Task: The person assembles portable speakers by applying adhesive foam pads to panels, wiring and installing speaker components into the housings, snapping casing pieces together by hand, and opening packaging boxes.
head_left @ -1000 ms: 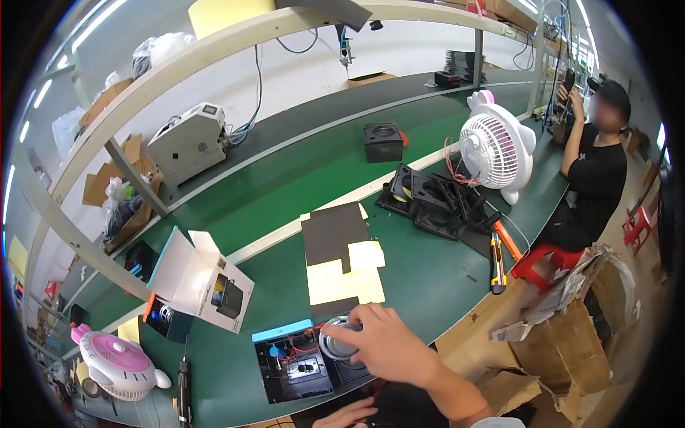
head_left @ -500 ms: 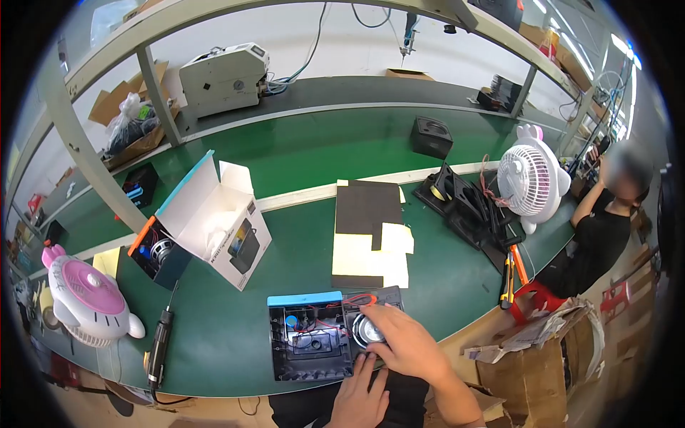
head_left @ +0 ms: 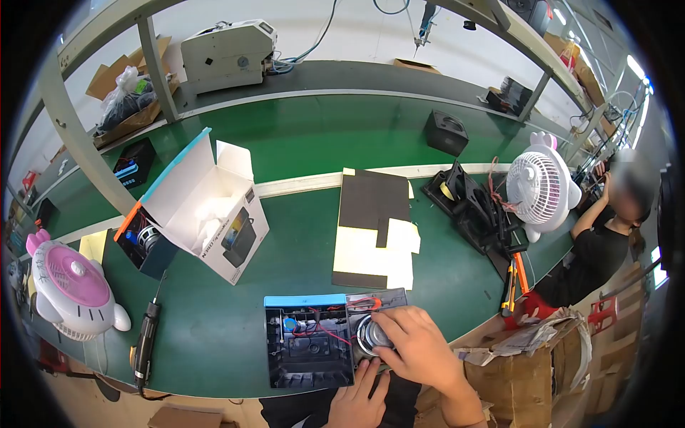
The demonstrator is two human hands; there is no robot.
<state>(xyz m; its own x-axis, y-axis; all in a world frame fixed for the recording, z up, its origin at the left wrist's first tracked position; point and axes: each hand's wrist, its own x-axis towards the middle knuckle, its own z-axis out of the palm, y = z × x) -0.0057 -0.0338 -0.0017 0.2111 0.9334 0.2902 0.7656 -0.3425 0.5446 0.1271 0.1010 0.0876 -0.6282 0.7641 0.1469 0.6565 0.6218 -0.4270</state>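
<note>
An opened speaker housing [head_left: 310, 357], black with a blue edge strip, lies at the bench's front edge. Red wires and a blue round part show inside it. Against its right side lies a black panel [head_left: 394, 296] bearing a round speaker driver [head_left: 364, 335] with its silver back up. The fingers of my right hand [head_left: 421, 349] curl over the driver's right side and grip it. My left hand [head_left: 360, 399] has its fingers stretched out, tips touching the panel's lower edge just below the driver. My right fingers hide part of the driver.
Left of the housing lie an electric screwdriver [head_left: 148, 335], a pink-and-white fan [head_left: 78, 285] and an open speaker box [head_left: 235, 250]. Foam sheets [head_left: 371, 207] lie behind. To the right are black plastic parts [head_left: 464, 207], a cutter knife [head_left: 509, 289], a white fan [head_left: 535, 185] and a seated person [head_left: 603, 239].
The camera view has shifted slightly. My right hand stays on the driver, with more of the driver's silver back showing beside the fingers. My left hand keeps its place at the lower edge.
</note>
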